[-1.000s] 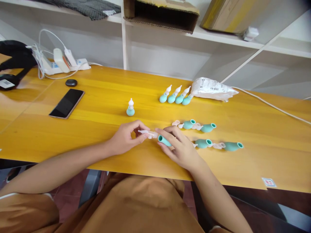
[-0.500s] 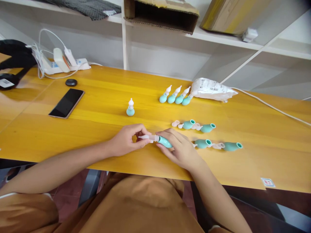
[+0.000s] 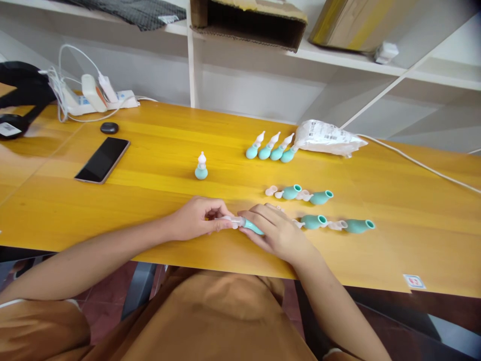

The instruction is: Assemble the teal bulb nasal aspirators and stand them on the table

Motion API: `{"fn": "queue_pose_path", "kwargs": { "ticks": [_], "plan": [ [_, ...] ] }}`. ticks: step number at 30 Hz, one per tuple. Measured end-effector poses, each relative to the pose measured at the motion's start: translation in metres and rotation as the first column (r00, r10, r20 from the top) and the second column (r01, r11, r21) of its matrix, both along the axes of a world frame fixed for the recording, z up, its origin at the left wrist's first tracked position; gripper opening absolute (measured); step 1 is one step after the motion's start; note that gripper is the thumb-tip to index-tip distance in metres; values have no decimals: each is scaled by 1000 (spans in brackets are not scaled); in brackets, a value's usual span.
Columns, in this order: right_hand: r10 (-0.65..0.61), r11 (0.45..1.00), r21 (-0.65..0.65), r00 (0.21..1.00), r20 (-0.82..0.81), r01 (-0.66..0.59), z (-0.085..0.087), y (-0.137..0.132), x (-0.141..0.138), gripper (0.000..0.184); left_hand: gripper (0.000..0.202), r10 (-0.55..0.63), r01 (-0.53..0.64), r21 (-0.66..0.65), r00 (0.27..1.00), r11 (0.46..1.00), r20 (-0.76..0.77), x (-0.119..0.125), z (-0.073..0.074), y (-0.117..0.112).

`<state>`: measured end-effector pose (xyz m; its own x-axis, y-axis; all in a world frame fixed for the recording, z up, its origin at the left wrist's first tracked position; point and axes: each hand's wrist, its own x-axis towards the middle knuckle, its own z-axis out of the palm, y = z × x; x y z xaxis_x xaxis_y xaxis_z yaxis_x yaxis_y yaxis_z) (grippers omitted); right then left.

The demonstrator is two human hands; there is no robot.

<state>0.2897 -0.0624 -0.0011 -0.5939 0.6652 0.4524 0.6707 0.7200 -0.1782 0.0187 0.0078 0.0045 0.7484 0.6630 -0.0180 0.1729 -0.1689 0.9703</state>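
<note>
My left hand (image 3: 195, 219) pinches a clear nozzle tip (image 3: 227, 219) near the front edge of the yellow table (image 3: 150, 165). Fingers of my right hand (image 3: 276, 231) wrap a teal rubber bulb (image 3: 252, 227), and the tip sits in the bulb's mouth. To the right lie several loose teal bulbs (image 3: 313, 221) with clear tips (image 3: 271, 190) between them. Further back, several assembled bulbs with tips (image 3: 270, 149) lie in a row. One assembled piece (image 3: 201, 167) stands upright alone.
A black phone (image 3: 102, 159) and a small dark case (image 3: 109, 128) lie at the left, with a power strip and cables (image 3: 93, 98) behind. A white plastic bag (image 3: 326, 138) rests at the back. White shelves (image 3: 338, 57) with a cardboard box (image 3: 248, 20) rise behind.
The clear tip and the teal bulb were apart a second ago; my hands have brought them together, and the tip now sits in the bulb's mouth. Both hands have lowered slightly.
</note>
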Motion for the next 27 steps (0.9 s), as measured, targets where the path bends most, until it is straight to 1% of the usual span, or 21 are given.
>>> {"fn": "queue_pose_path", "kwargs": {
  "ticks": [2, 6, 9, 11, 13, 16, 18, 21, 24, 27],
  "plan": [
    [17, 999, 45, 999, 50, -19, 0, 0, 1, 21, 31, -16, 16, -62, 1000, 998, 5, 0, -1, 0],
    [17, 991, 131, 988, 154, -37, 2, -1, 0, 18, 35, -28, 29, -139, 1000, 990, 3, 0, -3, 0],
    [13, 989, 143, 983, 183, -39, 2, -1, -2, 17, 36, -30, 32, -177, 999, 984, 10, 1, -6, 0],
    [16, 992, 120, 987, 163, -36, 1, -2, -2, 17, 33, -31, 36, -169, 999, 985, 30, 1, -7, -1],
    [23, 997, 71, 990, 136, -33, -1, -2, -3, 19, 28, -35, 40, -122, 999, 992, 36, 1, -7, -2],
    [32, 999, -10, 994, 105, -31, -3, -2, -4, 21, 22, -39, 39, 7, 999, 999, -8, 0, -4, -3],
    [41, 997, -62, 997, 66, -37, -4, -2, -4, 23, 21, -41, 44, 92, 998, 995, -37, -1, 0, -4],
    [51, 985, -163, 998, -23, -54, -3, -2, -4, 22, 21, -63, 71, 187, 997, 980, -45, -2, 3, -3],
    [41, 963, -263, 995, -95, -65, 0, -4, -3, 22, 19, -87, 96, 240, 995, 966, -50, -3, 5, -2],
    [38, 946, -314, 991, -125, -76, 2, -4, -3, 21, 17, -98, 111, 265, 993, 958, -62, -4, 3, 1]
  ]
}}
